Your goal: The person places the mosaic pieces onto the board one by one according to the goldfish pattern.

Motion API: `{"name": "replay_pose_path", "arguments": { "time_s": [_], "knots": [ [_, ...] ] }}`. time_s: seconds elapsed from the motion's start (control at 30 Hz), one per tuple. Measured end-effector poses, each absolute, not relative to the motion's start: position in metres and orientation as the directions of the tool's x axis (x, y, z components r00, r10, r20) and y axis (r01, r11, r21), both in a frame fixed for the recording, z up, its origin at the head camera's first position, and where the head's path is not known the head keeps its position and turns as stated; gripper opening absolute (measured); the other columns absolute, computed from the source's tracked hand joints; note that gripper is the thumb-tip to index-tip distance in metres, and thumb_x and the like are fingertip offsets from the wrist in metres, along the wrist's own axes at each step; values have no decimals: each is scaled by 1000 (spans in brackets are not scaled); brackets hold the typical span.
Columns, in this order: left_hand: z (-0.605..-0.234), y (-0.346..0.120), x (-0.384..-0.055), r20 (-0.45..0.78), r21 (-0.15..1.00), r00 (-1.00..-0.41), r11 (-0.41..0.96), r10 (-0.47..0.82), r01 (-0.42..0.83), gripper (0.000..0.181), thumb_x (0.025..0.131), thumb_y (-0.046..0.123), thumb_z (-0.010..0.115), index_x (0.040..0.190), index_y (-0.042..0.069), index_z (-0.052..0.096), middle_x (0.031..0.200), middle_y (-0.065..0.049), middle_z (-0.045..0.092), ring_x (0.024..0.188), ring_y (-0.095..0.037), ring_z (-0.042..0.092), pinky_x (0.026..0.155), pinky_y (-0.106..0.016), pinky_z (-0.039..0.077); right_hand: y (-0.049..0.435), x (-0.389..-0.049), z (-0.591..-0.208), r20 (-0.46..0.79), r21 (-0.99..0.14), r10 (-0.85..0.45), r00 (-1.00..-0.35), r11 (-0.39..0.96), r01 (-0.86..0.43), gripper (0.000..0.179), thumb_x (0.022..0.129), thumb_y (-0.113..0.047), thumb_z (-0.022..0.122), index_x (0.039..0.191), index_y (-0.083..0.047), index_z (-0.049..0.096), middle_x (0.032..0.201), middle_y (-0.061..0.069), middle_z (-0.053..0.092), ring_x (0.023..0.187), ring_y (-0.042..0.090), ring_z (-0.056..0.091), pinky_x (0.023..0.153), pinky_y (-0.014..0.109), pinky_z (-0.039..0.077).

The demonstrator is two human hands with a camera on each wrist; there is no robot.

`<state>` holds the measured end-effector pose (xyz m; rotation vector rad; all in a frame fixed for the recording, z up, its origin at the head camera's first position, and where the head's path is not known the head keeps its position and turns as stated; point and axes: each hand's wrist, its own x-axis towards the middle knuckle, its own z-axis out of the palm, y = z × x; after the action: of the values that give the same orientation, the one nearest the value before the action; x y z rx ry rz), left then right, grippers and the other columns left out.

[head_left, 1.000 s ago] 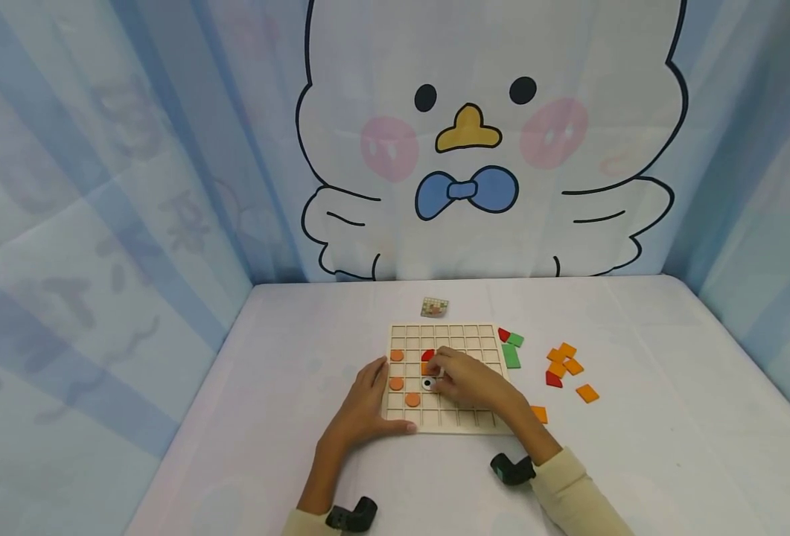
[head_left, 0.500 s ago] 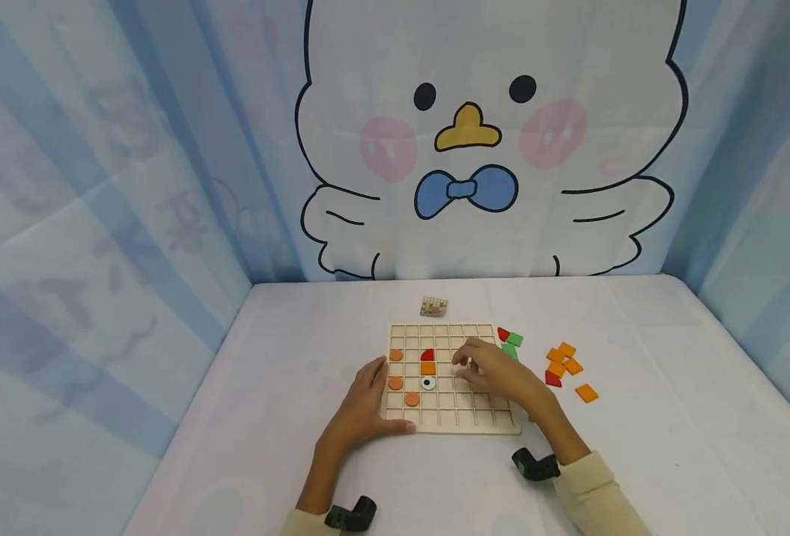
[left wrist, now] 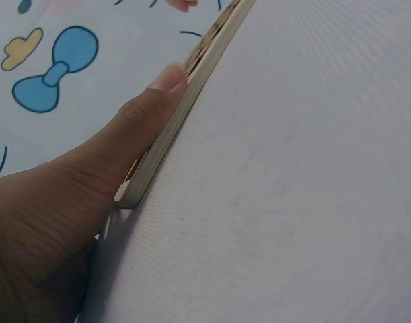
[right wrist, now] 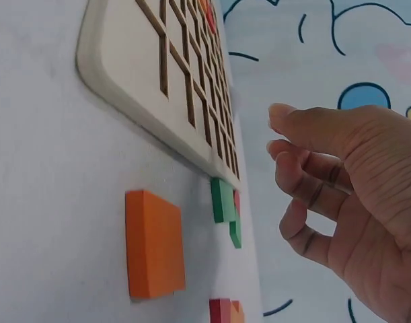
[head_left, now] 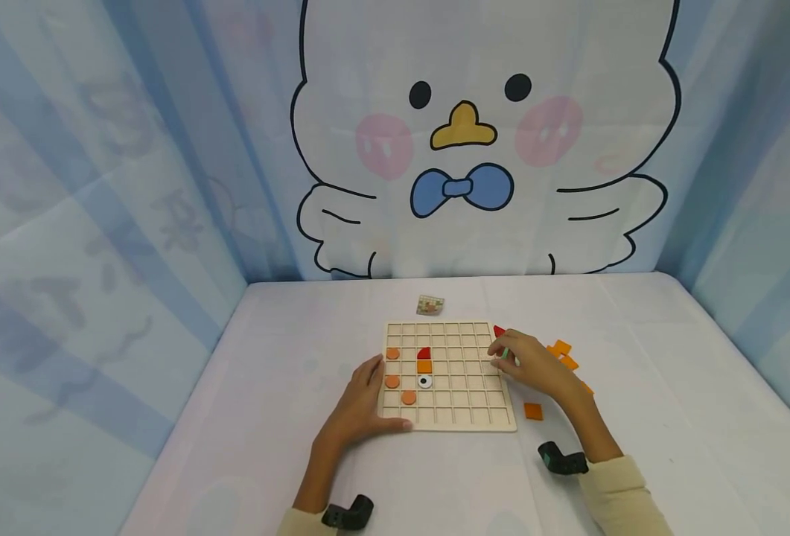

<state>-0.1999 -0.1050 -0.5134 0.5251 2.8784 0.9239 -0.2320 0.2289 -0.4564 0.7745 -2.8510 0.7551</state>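
"Cream sleeves point(head_left: 625, 495) nearest, w/ a blk cam point(head_left: 349, 514) on each wrist. Then?"

"L hand point(head_left: 357, 408) at near-L corner of a wooden grid board point(head_left: 462, 427), which lies flat on the white-covered desk point(head_left: 267, 387). Thumb along near edge, fingers up the L side, spread wide."

"Beside it?"

"Loose orange sq. point(head_left: 533, 411) on the desk, just R of the board."

"And in the cells, near to far?"

"2nd col. from L: orange disc point(head_left: 409, 397). Next row: another disc point(head_left: 392, 381) in col. 1, white pc. w/ blk dot point(head_left: 424, 381) in col. 3. Next: orange tile point(head_left: 424, 366), col. 3. Then a third disc point(head_left: 392, 353), col. 1, & red pc. w/ a curved side point(head_left: 424, 353), col. 3."

"R hand point(head_left: 532, 365)?"

"By the board's R edge, near the green pcs. point(right wrist: 223, 200). Fingers loosely bent, narrow gap to thumb. More orange sqs. point(head_left: 569, 362) behind it, partly hidden."

"Far end?"

"Small printed item point(head_left: 430, 305) past the board, card or packet, can't tell. Then the cartoon curtain point(head_left: 462, 246)."
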Motion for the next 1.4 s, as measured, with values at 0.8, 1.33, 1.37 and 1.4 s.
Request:
{"name": "replay_pose_path", "arguments": {
  "time_s": [0.8, 1.33, 1.37, 1.4],
  "knots": [
    [-516, -103, -201, 37, 569, -939, 765, 341, 301, 127, 63, 72, 77, 156, 7, 18, 163, -8, 17, 148, -26, 21, 118, -47, 30, 296, -213, -476, 101, -434, -258, -961, 858, -276, 13, 85, -10, 74, 95, -3, 69, 87, 2, 58, 77, 14, 49, 64, 23, 47],
    [-513, -104, -201, 36, 577, -941, 762, 338, 295, 128, 63, 71, 77, 156, 7, 18, 163, -9, 16, 149, -28, 19, 118, -48, 29, 301, -212, -475, 30, -450, -237, -971, 864, -225, 20, 83, -10, 76, 99, -2, 68, 85, 2, 59, 77, 15, 50, 63, 19, 47],
    [-512, -104, -201, 34, 578, -941, 762, 338, 294, 128, 63, 71, 77, 156, 7, 18, 163, -9, 16, 149, -28, 20, 118, -48, 29, 300, -212, -475, 28, -450, -244, -969, 863, -230, 20, 83, -10, 76, 98, -2, 68, 84, 1, 59, 77, 15, 50, 63, 20, 47],
    [-512, -104, -201, 32, 578, -941, 762, 338, 293, 128, 63, 71, 77, 156, 7, 17, 163, -9, 16, 149, -28, 20, 118, -48, 29, 299, -211, -474, 25, -453, -247, -969, 861, -231, 20, 83, -11, 77, 98, -2, 68, 84, 1, 60, 76, 15, 50, 64, 20, 47]
  ]
}}
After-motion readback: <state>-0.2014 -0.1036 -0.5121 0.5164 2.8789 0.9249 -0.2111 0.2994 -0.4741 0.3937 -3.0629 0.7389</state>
